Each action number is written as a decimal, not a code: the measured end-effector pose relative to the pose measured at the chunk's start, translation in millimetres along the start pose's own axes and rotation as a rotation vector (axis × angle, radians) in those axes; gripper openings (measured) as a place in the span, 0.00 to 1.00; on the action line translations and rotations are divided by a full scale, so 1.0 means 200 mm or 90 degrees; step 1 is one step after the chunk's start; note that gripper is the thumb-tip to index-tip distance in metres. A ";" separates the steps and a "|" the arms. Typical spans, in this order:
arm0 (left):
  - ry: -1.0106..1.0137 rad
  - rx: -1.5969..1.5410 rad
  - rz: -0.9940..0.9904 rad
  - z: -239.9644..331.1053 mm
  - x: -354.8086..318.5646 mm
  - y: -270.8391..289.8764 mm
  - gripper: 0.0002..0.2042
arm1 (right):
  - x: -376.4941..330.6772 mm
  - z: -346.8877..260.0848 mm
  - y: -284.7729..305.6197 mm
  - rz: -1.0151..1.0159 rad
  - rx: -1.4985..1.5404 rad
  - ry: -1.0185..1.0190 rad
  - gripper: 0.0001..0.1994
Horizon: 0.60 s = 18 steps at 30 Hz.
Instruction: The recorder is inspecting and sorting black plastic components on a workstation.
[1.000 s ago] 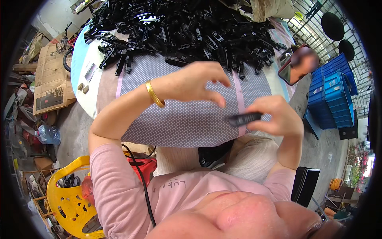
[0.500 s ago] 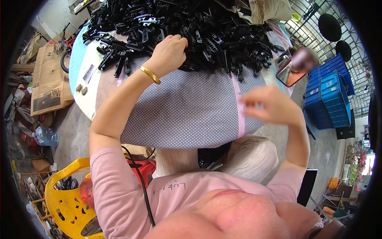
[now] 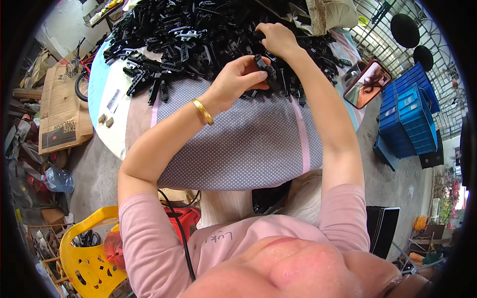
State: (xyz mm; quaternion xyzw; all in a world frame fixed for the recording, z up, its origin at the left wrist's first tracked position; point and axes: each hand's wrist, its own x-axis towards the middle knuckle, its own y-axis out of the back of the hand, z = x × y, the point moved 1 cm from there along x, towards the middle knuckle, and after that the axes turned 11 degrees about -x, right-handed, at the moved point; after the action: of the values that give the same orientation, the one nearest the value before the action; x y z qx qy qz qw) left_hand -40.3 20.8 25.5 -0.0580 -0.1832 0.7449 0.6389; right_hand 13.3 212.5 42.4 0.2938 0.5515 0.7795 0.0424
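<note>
My left hand, a gold bangle at its wrist, pinches a black plastic part between thumb and fingers over the near edge of a heap. The heap is made of many small black plastic pieces, some of them long with ladder-like slots. Farther back, my right hand reaches into the heap. Its fingers curl down among the dark pieces; what they grip is hidden. Below the hands spreads a grey dotted cloth with pink stripes, covering the table.
Toward the right table edge stands a phone, propped up. Two small brown lumps lie at the left. Blue crates stand on the floor at right, a yellow chair at lower left. A paper sack rests behind the heap.
My right hand has moved from above the cloth at right up into the heap. My left hand has drawn back and right, out of the heap, and now holds a black plastic part.
</note>
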 end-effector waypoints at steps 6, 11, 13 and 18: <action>0.040 -0.061 0.014 -0.05 -0.03 0.00 0.15 | -0.28 -0.02 0.22 0.146 0.384 -0.008 0.19; 0.049 0.042 0.039 -0.06 -0.06 -0.08 0.15 | -0.66 -0.11 0.41 0.109 0.412 0.035 0.17; 0.039 0.116 0.051 -0.06 -0.08 -0.10 0.15 | -0.73 -0.15 0.44 0.107 0.398 0.030 0.17; 0.018 0.151 0.045 -0.09 -0.10 -0.11 0.17 | -0.80 -0.18 0.44 0.135 0.304 0.055 0.17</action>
State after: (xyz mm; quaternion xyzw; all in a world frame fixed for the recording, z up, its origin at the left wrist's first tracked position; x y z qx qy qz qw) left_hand -10.2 7.7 13.3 0.0013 -0.0824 0.7826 0.6170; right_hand 148.6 85.8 46.5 0.3186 0.6871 0.6392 -0.1337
